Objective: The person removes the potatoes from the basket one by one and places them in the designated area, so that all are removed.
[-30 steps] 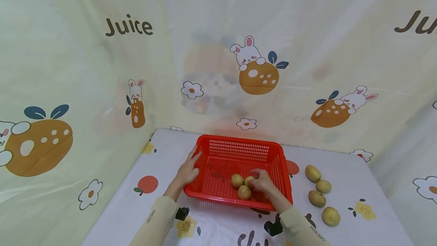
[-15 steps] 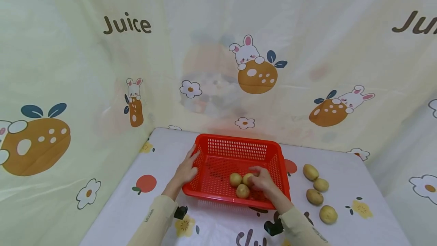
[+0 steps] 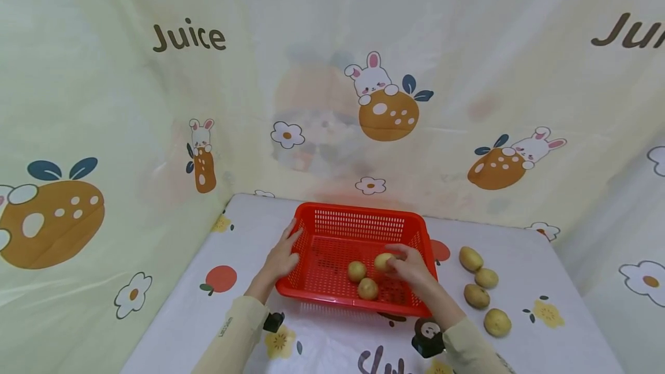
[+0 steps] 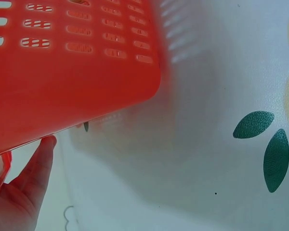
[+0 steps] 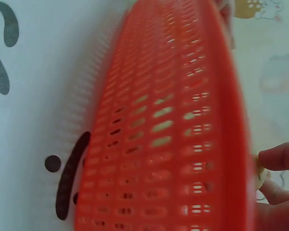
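A red plastic basket with slotted walls stands on the table. My left hand holds its left rim; in the left wrist view a finger of that hand lies against the outside of the wall. My right hand pinches a yellow potato between thumb and fingers, raised inside the basket. The right wrist view shows only the edge of that potato, past the basket rim. Two more potatoes, one farther left and one nearer me, lie on the basket floor.
Right of the basket several potatoes lie loose on the printed white tablecloth: one at the back and one nearest me among them. A patterned cloth curtain closes off the back and sides.
My right hand has taken the rear right potato in the basket and lifted it up and slightly right, away from the other two. The left hand stays on the rim.
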Available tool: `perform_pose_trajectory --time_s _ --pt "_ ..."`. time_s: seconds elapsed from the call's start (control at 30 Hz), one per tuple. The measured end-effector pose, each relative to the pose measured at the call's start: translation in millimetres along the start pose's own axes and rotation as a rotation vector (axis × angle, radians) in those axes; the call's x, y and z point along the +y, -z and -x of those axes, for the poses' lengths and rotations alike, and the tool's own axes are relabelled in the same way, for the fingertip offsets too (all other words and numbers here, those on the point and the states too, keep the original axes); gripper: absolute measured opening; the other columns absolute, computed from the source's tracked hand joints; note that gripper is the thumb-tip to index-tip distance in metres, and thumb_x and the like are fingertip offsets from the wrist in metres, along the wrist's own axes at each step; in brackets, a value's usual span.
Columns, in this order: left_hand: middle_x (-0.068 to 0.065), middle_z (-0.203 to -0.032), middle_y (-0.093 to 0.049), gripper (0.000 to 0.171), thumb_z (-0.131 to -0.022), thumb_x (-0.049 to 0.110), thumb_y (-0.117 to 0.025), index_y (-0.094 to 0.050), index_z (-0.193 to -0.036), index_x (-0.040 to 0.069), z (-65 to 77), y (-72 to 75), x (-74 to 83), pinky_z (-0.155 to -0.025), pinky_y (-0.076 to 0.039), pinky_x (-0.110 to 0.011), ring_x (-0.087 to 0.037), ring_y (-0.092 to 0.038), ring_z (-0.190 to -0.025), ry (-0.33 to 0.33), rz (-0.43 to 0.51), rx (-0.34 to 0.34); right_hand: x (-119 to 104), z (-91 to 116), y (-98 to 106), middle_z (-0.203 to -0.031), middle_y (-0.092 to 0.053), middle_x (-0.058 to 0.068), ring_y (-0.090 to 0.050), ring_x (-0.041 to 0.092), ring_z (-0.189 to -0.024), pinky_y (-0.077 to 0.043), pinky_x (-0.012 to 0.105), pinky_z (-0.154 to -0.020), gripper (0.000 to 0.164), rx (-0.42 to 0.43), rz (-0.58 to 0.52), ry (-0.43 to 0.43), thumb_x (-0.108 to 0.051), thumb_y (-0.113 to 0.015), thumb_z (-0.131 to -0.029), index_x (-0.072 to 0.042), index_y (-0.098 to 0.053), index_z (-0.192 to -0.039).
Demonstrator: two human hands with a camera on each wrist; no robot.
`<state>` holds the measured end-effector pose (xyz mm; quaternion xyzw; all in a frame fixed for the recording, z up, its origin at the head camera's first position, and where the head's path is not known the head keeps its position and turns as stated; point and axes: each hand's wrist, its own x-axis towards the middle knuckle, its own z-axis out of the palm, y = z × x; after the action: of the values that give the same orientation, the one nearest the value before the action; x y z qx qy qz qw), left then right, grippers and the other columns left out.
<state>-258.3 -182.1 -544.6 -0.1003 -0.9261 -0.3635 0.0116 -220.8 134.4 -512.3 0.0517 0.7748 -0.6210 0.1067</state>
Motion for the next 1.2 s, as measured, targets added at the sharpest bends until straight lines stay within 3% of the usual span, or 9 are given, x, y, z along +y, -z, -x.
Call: perform_pose_trajectory --time_s 0.23,0.47,0.73,0.83,0.97,1.2 --pt "-0.005 -0.165 -0.014 0.070 -0.081 0.001 -0.048 -0.039 -0.150 0.001 -0.2 -1.0 -1.1 -0.102 -0.040 -0.058 -0.032 -0.026 -0.146 0.000 -0.004 0.001 -9 13 17 -0.121 -0.056 0.028 -0.063 0.028 -0.097 -0.056 0.044 -0.082 0.042 0.012 -0.032 0.043 0.004 -0.049 -0.095 0.008 -0.049 -0.137" --pt "-0.005 -0.165 -0.015 0.070 -0.081 0.000 -0.049 -0.039 -0.150 0.001 -0.3 -2.2 -1.5 -0.101 -0.040 -0.059 -0.033 -0.026 -0.146 -0.002 -0.001 0.004 -9 24 40 -0.133 -0.048 0.030 -0.062 0.026 -0.099 -0.056 0.040 -0.083 0.046 0.042 -0.031 0.042 0.000 -0.047 -0.096 0.006 -0.045 -0.141" --pt "-0.005 -0.165 -0.014 0.069 -0.082 0.000 -0.049 -0.039 -0.150 0.001 -0.3 -1.7 -1.7 -0.100 -0.041 -0.057 -0.032 -0.027 -0.145 -0.005 -0.005 0.007 -6 38 69 -0.152 -0.032 0.029 -0.060 0.013 -0.102 -0.055 0.036 -0.086 0.051 0.044 -0.093 0.045 -0.001 -0.043 -0.098 0.009 -0.033 -0.147" --pt "-0.006 -0.165 -0.015 0.069 -0.082 -0.001 -0.049 -0.039 -0.149 0.000 0.1 -1.8 -1.7 -0.100 -0.042 -0.057 -0.033 -0.028 -0.145 -0.012 -0.004 0.011 -4 43 79 -0.149 -0.036 0.028 -0.061 0.008 -0.099 -0.055 0.034 -0.086 0.051 0.052 -0.086 0.042 -0.005 -0.043 -0.100 0.007 -0.033 -0.148" --pt "-0.006 -0.165 -0.015 0.069 -0.081 0.000 -0.048 -0.039 -0.149 0.000 -0.2 -1.8 -1.5 -0.099 -0.043 -0.056 -0.032 -0.028 -0.145 -0.017 -0.005 0.013 2 49 93 -0.142 -0.043 0.028 -0.063 0.007 -0.094 -0.055 0.033 -0.084 0.052 0.097 -0.091 0.008 -0.011 -0.046 -0.102 0.005 -0.033 -0.149" --pt "-0.007 -0.164 -0.015 0.070 -0.080 0.000 -0.048 -0.039 -0.149 0.000 -1.5 -2.7 -3.3 -0.101 -0.042 -0.056 -0.032 -0.026 -0.146 -0.019 -0.015 0.013 17 55 114 -0.143 -0.037 0.027 -0.062 0.006 -0.086 -0.055 0.030 -0.083 0.058 0.181 -0.151 -0.101 -0.012 -0.048 -0.100 0.002 -0.027 -0.153"
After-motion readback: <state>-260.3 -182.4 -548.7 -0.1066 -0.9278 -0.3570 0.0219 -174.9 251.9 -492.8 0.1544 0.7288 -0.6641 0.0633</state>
